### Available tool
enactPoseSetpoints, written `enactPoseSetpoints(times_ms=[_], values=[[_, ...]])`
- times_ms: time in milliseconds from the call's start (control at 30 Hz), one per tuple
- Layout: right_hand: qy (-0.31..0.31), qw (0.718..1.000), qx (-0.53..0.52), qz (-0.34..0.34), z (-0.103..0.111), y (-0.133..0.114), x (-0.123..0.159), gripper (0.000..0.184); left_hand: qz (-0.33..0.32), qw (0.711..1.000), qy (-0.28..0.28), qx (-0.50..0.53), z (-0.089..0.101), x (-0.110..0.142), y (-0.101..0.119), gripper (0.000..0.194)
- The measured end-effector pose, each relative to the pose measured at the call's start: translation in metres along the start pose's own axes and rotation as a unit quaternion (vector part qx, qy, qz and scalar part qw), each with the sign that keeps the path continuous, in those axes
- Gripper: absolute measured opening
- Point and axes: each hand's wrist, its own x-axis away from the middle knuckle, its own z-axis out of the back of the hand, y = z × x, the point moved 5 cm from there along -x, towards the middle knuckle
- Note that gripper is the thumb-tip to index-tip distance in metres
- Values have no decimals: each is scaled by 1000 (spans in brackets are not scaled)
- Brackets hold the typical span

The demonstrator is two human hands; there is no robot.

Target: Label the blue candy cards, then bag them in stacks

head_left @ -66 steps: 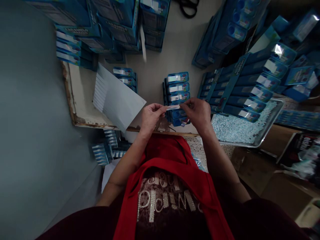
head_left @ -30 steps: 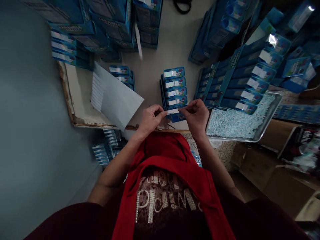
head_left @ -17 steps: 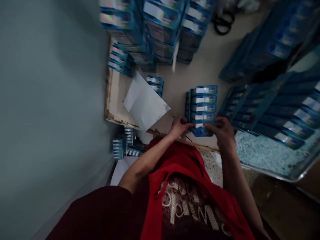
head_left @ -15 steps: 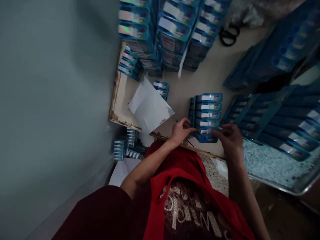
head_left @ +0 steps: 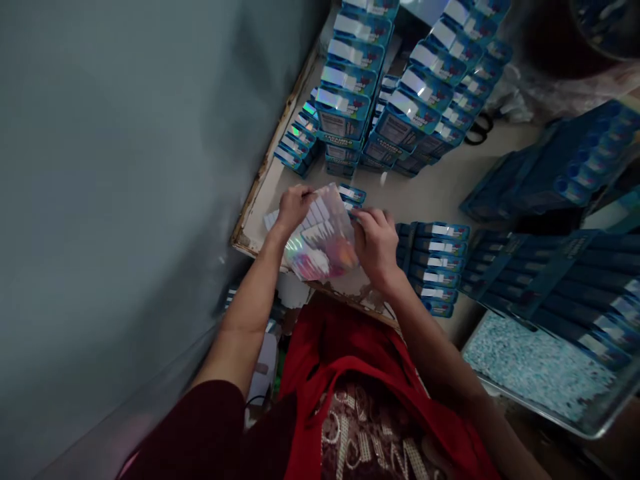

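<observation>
A shiny sheet of labels (head_left: 320,250) with white strips and a rainbow sheen lies tilted near the table's front edge. My left hand (head_left: 294,212) is closed on its upper left part, thumb and fingers pinched together. At the sheet's right edge, my right hand (head_left: 377,243) has its fingers bent and closed on the sheet; the exact contact is partly hidden. Just behind the sheet are small blue boxes (head_left: 351,193), partly covered by it and my fingers. To the right of my right hand lies a row of blue boxes (head_left: 440,263) with white labels on their ends.
Tall stacks of blue boxes (head_left: 345,100) stand at the back. Black-handled scissors (head_left: 479,130) lie behind. More blue boxes (head_left: 550,273) rest over a metal tray (head_left: 595,430) of pale blue bits on the right. A grey wall (head_left: 125,167) borders the left.
Both hands have left the row of blue boxes and moved left to the sheet of labels. The sheet now shows a glossy, coloured surface. The view has shifted.
</observation>
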Motion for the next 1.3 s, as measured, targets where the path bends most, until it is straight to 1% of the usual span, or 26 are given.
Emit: enactPoseSetpoints(times_ms=[100, 167, 200, 233, 300, 400, 467, 567, 633, 700, 767, 800, 833, 867, 900, 933, 967, 1000, 1033, 1067, 1100, 1133, 1167, 1233, 1300], values=[[-31, 998, 41, 44, -18, -15, -43, 40, -52, 998, -14, -24, 10, 23, 31, 17], [-49, 995, 67, 57, -28, -22, -61, 39, -62, 998, -13, -23, 17, 30, 46, 19], [-56, 993, 80, 60, -32, -24, -66, 38, -59, 998, -10, -19, 19, 31, 50, 18], [-62, 992, 92, 62, -37, -25, -68, 38, -49, 999, -7, -9, 20, 31, 51, 18], [-68, 989, 108, 72, -44, -25, -62, 41, -9, 999, -12, 33, 18, 29, 48, 16], [-73, 986, 116, 90, -49, -22, -40, 49, 37, 993, -24, 110, 12, 30, 37, 17], [-82, 986, 109, 94, -48, -21, -23, 49, 39, 994, -24, 102, 12, 33, 32, 18], [-60, 991, 96, 73, -36, -21, -2, 36, 18, 1000, -16, 6, 17, 35, 29, 15], [-30, 995, 87, 40, -21, -20, 9, 26, -4, 999, 4, -51, 21, 31, 30, 14], [-10, 998, 61, -1, -3, -18, 21, 19, -21, 996, 26, -84, 23, 22, 34, 13], [0, 998, -13, -69, 17, -10, 34, 14, -36, 994, 48, -87, 23, 16, 41, 13], [2, 991, -71, -117, 26, -3, 41, 13, -46, 994, 61, -73, 21, 16, 46, 15], [2, 976, -138, -167, 34, 4, 49, 14, -56, 995, 74, -47, 19, 19, 52, 21], [-1, 955, -207, -214, 41, 12, 58, 17, -65, 995, 78, -9, 14, 27, 59, 30], [-6, 929, -268, -253, 46, 19, 66, 21, -69, 995, 66, 39, 6, 38, 66, 42], [-9, 905, -319, -282, 51, 24, 74, 26, -61, 993, 30, 95, -5, 52, 71, 53], [-11, 885, -356, -301, 56, 30, 81, 31, -41, 986, -27, 158, -19, 69, 76, 66], [-11, 869, -382, -315, 60, 35, 87, 35, -11, 970, -95, 222, -35, 87, 81, 76], [-8, 857, -399, -325, 63, 39, 94, 39, 25, 947, -160, 279, -51, 106, 85, 83], [-4, 847, -413, -334, 66, 44, 100, 41, 62, 922, -211, 320, -66, 125, 89, 85], [0, 838, -425, -342, 68, 48, 107, 43, 94, 904, -237, 342, -78, 141, 91, 81], [4, 830, -434, -351, 69, 52, 115, 44, 120, 898, -238, 349, -86, 154, 94, 74], [5, 823, -440, -360, 70, 56, 124, 44, 138, 901, -225, 345, -91, 166, 96, 64], [8, 817, -431, -382, 73, 62, 146, 43, 147, 917, -197, 313, -97, 186, 102, 48], [23, 830, -387, -402, 78, 67, 174, 40, 146, 930, -198, 273, -102, 208, 109, 41]])
